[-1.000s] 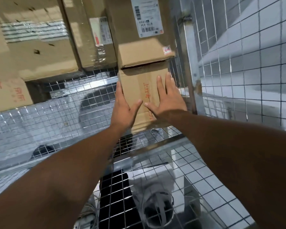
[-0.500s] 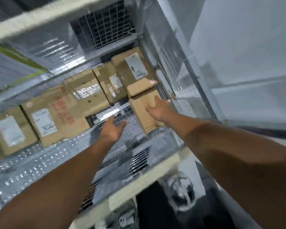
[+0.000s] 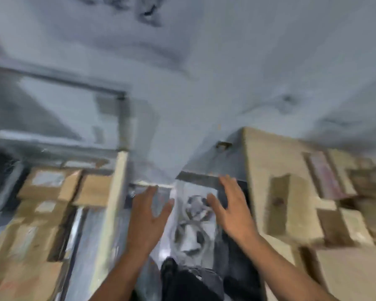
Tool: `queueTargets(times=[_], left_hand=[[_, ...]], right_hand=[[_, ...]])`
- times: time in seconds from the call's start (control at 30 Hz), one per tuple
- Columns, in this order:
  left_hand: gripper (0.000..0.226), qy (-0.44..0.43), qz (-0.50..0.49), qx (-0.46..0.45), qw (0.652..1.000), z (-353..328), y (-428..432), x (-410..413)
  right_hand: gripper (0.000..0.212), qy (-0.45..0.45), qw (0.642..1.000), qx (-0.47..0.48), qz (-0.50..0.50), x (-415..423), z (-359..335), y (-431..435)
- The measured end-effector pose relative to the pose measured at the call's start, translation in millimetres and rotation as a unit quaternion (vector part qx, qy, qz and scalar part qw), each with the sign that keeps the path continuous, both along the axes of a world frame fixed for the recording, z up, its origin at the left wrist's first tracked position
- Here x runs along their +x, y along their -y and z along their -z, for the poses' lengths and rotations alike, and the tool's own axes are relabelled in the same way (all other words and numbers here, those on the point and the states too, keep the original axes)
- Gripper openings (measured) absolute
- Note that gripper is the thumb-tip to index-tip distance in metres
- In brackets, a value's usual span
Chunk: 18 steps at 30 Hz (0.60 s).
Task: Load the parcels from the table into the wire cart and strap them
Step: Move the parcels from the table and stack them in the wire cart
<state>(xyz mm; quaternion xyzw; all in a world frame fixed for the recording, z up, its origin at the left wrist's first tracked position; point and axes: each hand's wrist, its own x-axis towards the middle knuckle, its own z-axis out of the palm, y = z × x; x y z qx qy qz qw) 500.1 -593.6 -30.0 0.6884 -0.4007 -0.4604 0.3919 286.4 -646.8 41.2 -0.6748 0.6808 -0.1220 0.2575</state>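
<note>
The view is heavily blurred by motion. Both hands hang in mid-air with spread fingers and hold nothing: my left hand [image 3: 149, 216] and my right hand [image 3: 231, 210]. On the left, several cardboard parcels [image 3: 50, 187] lie inside the wire cart, behind its pale front rail [image 3: 115, 192]. On the right, more cardboard parcels [image 3: 291, 192] lie on the table. Neither hand touches a parcel.
Between the cart and the table, the grey floor [image 3: 204, 83] stretches ahead. Below my hands are two white shoes [image 3: 193, 222] and dark trousers. A grey wall base and frame [image 3: 74, 109] stand at the back left.
Both hands have left the small parcel in the cart and are empty. The view has swung right, away from the cart, toward the parcels on the table.
</note>
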Motion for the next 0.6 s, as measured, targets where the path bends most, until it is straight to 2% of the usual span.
queueTargets(times=[0.07,0.13,0.3,0.4,0.6], left_hand=[[0.083,0.017,0.108,-0.018,0.994,-18.2,14.5,-60.1],[0.082,0.024,0.199,-0.04,0.979,-35.1,25.7,-122.9],[0.079,0.032,0.36,-0.032,0.932,-51.0,25.8,-281.2],[0.079,0.046,0.36,-0.015,0.932,-44.0,28.4,-358.2],[0.098,0.028,0.249,0.049,0.967,-14.1,59.3,-431.7]], right_hand=[[0.067,-0.03,0.996,-0.024,0.082,-81.4,-29.1,-21.1],[0.07,-0.045,0.984,-0.048,0.163,-154.7,-53.9,-46.0],[0.068,-0.01,0.936,-0.07,0.346,-285.1,-73.4,-120.2],[0.072,0.014,0.914,-0.055,0.401,-331.4,-64.6,-156.2],[0.068,0.019,0.913,-0.102,0.394,-369.7,-49.5,-172.8]])
